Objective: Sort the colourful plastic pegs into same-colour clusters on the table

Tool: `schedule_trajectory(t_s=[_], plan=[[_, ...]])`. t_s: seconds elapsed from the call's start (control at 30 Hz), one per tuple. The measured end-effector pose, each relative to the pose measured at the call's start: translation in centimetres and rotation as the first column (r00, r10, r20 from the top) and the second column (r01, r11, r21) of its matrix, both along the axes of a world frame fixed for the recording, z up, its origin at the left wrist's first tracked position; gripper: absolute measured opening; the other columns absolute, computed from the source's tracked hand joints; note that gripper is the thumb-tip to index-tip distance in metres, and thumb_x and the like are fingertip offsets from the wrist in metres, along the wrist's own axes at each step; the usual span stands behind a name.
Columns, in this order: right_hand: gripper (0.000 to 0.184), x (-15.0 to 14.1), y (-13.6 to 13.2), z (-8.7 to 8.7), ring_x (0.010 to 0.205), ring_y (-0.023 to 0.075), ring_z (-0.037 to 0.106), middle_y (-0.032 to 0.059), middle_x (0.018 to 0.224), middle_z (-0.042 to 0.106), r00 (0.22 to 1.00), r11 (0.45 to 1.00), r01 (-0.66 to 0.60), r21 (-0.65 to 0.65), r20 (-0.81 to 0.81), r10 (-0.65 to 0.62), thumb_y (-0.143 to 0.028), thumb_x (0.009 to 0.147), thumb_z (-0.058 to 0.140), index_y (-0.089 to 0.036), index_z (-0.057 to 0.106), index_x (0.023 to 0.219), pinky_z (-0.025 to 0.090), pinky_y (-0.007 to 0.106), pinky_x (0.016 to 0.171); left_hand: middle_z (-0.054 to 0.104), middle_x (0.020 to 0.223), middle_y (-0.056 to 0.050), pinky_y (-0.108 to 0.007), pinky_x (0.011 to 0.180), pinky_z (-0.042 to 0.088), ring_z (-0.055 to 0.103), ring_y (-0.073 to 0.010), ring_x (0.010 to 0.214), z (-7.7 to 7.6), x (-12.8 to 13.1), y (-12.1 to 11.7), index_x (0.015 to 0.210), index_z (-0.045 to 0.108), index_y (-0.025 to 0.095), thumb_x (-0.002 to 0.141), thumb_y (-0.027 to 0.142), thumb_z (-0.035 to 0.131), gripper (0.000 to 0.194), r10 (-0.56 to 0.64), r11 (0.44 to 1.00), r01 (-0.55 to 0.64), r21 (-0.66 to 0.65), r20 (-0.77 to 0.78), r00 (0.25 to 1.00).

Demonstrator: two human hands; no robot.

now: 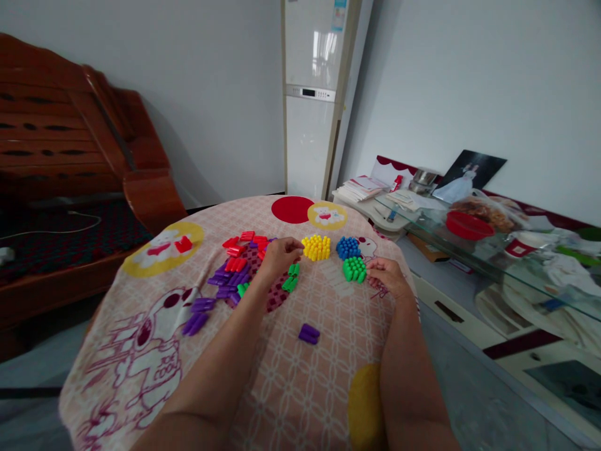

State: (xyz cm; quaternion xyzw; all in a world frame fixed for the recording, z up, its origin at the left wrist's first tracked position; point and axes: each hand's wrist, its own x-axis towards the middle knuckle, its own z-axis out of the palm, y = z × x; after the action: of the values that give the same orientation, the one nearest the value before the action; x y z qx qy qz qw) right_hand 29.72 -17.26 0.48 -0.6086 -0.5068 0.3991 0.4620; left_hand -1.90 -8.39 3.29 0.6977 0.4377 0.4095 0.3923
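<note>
My left hand [284,255] reaches over the table with its fingers pinched together at the left edge of a cluster of yellow plastic pieces [316,248]. Anything between those fingertips is too small to make out. At the right side of a cluster of green plastic pieces [354,270] is my right hand [389,278], its fingers curled and drawn together; what they hold, if anything, is hidden. Blue pieces [348,247] stand bunched just behind the green ones. Under and left of my left forearm lie red pieces [235,250] and purple pieces [230,277].
A patterned cloth [300,388] covers the round table. A purple piece pair [309,334] lies near the middle, and a red piece [183,244] sits far left. A cluttered glass shelf [498,250] stands right, a wooden bench [70,138] left, a tall white appliance [310,144] behind.
</note>
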Motion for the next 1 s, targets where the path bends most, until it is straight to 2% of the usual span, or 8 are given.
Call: schedule_trajectory(t_s=[0.1,0.2,0.3,0.37,0.57,0.8,0.9,1.0], plan=[[0.022,0.0,0.1,0.0,0.041,0.0142,0.056,0.0012,0.052,0.064,0.995,0.994,0.094,0.047,-0.031,-0.093,-0.037,0.061,0.066,-0.018,0.062,0.070,0.044,0.024,0.040,0.066,0.060,-0.001,-0.022,0.055,0.043,0.060,-0.0135,0.055,0.7,-1.9,0.1,0.073,0.069,0.015,0.066,0.022,0.062,0.012,-0.020,0.999,0.031,0.033,-0.297,0.955],[0.023,-0.1,0.3,-0.1,0.038,0.0134,0.053,0.0003,0.049,0.061,0.978,0.974,0.205,0.098,-0.065,-0.199,-0.039,0.062,0.065,-0.018,0.061,0.069,0.041,0.024,0.037,0.063,0.055,-0.001,-0.022,0.054,0.038,0.058,-0.0138,0.056,1.2,-2.4,-0.5,0.062,0.066,0.017,0.065,0.021,0.063,0.006,-0.112,0.993,0.114,-0.029,-0.537,0.836],[0.022,-0.4,0.6,-0.2,0.035,0.0123,0.049,-0.0011,0.045,0.058,0.966,0.959,0.256,0.118,-0.072,-0.249,-0.039,0.061,0.064,-0.018,0.059,0.065,0.037,0.023,0.034,0.059,0.052,0.000,-0.023,0.053,0.033,0.054,-0.0140,0.054,1.3,-2.0,-1.2,0.053,0.061,0.017,0.059,0.020,0.070,0.011,-0.107,0.992,0.122,-0.028,-0.699,0.708],[0.021,-0.7,0.9,-0.4,0.035,0.0119,0.048,-0.0018,0.044,0.057,0.964,0.958,0.266,0.109,-0.058,-0.261,-0.039,0.061,0.063,-0.019,0.058,0.062,0.037,0.023,0.034,0.057,0.052,0.000,-0.024,0.053,0.033,0.052,-0.0143,0.054,1.1,-1.5,-1.5,0.052,0.060,0.017,0.055,0.018,0.072,0.012,-0.086,0.993,0.118,-0.009,-0.742,0.665],[0.016,-0.8,1.3,-1.1,0.034,0.0116,0.047,-0.0032,0.043,0.055,0.967,0.964,0.255,0.078,-0.018,-0.254,-0.036,0.062,0.059,-0.020,0.058,0.060,0.037,0.023,0.035,0.065,0.060,0.000,-0.022,0.052,0.035,0.055,-0.0137,0.054,0.5,-0.9,-1.4,0.068,0.069,0.018,0.053,0.009,0.065,0.018,-0.241,0.969,0.222,-0.109,-0.628,0.740],[0.015,-1.4,1.5,-1.2,0.034,0.0116,0.047,-0.0040,0.041,0.054,0.950,0.948,0.310,0.069,0.019,-0.312,-0.035,0.065,0.057,-0.021,0.057,0.060,0.036,0.022,0.033,0.063,0.052,0.001,-0.019,0.047,0.037,0.056,-0.0119,0.047,0.9,1.4,-2.4,0.067,0.072,0.016,0.060,0.019,0.063,0.011,-0.392,0.920,0.361,-0.153,-0.351,0.850],[0.013,-1.7,1.4,-1.1,0.033,0.0111,0.046,-0.0043,0.040,0.053,0.936,0.936,0.347,0.056,0.036,-0.349,-0.031,0.066,0.055,-0.021,0.055,0.058,0.035,0.021,0.032,0.061,0.051,0.001,-0.019,0.047,0.037,0.055,-0.0109,0.047,0.9,4.1,-3.4,0.071,0.072,0.015,0.066,0.022,0.065,0.011,-0.342,0.939,0.337,-0.067,-0.275,0.898],[0.014,-1.9,1.4,-1.1,0.033,0.0112,0.046,-0.0037,0.040,0.053,0.930,0.930,0.364,0.055,0.026,-0.366,-0.030,0.067,0.054,-0.022,0.053,0.055,0.035,0.021,0.032,0.063,0.057,0.001,-0.020,0.053,0.039,0.057,-0.0113,0.054,0.7,7.1,-4.2,0.072,0.071,0.016,0.068,0.020,0.067,0.006,-0.283,0.943,0.322,0.090,-0.296,0.912]])
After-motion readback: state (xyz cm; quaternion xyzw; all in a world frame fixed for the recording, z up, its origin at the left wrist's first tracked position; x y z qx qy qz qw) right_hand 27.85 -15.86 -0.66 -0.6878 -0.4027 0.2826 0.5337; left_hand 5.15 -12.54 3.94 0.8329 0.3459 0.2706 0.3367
